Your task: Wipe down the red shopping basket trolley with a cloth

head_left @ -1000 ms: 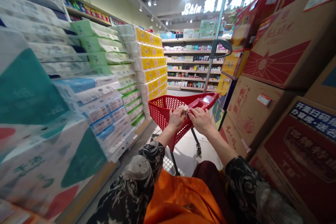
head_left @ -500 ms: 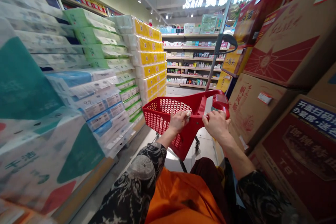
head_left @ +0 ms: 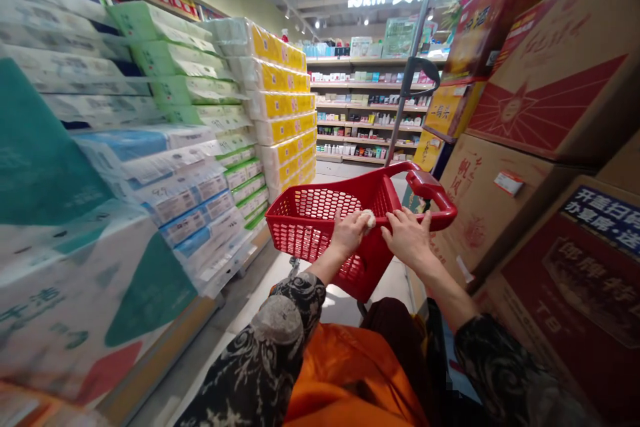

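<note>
head view: two hands on the rim of the red basket cart

head view shows your left hand [head_left: 350, 232] in the middle of the frame, fingers curled together and pinched on a small white wad [head_left: 369, 217]. the wad sits right on the near rim of the red basket cart [head_left: 310, 213]. your right hand [head_left: 407, 237] lies just beside it on the same rim, fingers a little apart and flat, not closed round anything.

to do this well, i think you should press the wad flat on the rim and hold the cart firm with the right hand, since it may roll. mind the red handle [head_left: 433, 190] just right of your hand and the grey pole [head_left: 415, 73] that rises above it.

the basket shows its holed red walls. its floor is partly hidden by the near wall, so i cannot tell what lies low inside. tissue packs [head_left: 150, 167] fill the left of the frame. brown boxes [head_left: 525, 100] are stacked on the right, all shut, so what is in them is hidden. far shelves [head_left: 360, 113] at top middle hold small bottles and packs.
</note>
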Demonstrator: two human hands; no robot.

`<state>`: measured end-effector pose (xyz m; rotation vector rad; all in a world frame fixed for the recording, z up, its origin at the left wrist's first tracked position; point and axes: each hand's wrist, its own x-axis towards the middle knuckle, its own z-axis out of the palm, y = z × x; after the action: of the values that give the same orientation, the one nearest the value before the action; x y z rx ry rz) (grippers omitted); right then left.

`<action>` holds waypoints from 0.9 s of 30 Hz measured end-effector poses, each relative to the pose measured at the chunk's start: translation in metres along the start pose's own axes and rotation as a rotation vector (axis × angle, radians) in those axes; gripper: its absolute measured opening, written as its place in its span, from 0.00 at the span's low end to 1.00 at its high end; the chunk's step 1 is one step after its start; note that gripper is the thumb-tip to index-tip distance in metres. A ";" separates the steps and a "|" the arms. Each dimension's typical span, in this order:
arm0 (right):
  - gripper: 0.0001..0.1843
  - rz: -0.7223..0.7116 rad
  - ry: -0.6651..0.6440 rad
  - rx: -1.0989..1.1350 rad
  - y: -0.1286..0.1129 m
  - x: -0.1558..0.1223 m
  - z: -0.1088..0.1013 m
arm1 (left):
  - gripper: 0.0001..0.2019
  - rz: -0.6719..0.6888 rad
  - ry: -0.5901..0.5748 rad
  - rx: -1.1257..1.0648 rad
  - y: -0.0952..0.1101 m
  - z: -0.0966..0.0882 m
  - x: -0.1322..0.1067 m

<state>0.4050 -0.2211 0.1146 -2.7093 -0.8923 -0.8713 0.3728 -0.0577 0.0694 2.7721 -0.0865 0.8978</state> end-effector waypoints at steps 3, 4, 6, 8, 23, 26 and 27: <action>0.19 0.010 0.000 0.001 -0.004 -0.001 0.012 | 0.14 -0.183 -0.023 0.094 -0.058 -0.006 -0.022; 0.19 0.014 0.013 0.004 -0.003 -0.001 0.016 | 0.14 -0.243 -0.028 0.119 -0.076 -0.009 -0.028; 0.19 0.018 0.045 -0.002 0.000 -0.001 0.022 | 0.14 -0.303 -0.026 0.146 -0.102 -0.013 -0.038; 0.20 0.013 0.062 -0.013 -0.003 -0.001 0.027 | 0.14 -0.298 -0.027 0.156 -0.108 -0.013 -0.042; 0.22 -0.119 0.047 -0.028 -0.028 -0.007 0.042 | 0.14 -0.515 0.059 0.254 -0.200 -0.050 -0.079; 0.22 -0.106 0.052 -0.038 -0.032 -0.007 0.042 | 0.14 -0.477 0.034 0.231 -0.186 -0.040 -0.072; 0.22 -0.103 0.048 -0.040 -0.034 -0.006 0.043 | 0.14 -0.436 0.016 0.214 -0.173 -0.034 -0.068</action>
<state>0.4015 -0.1833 0.0749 -2.6833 -1.0229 -0.9803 0.3199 0.1180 0.0226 2.7975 0.6258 0.8498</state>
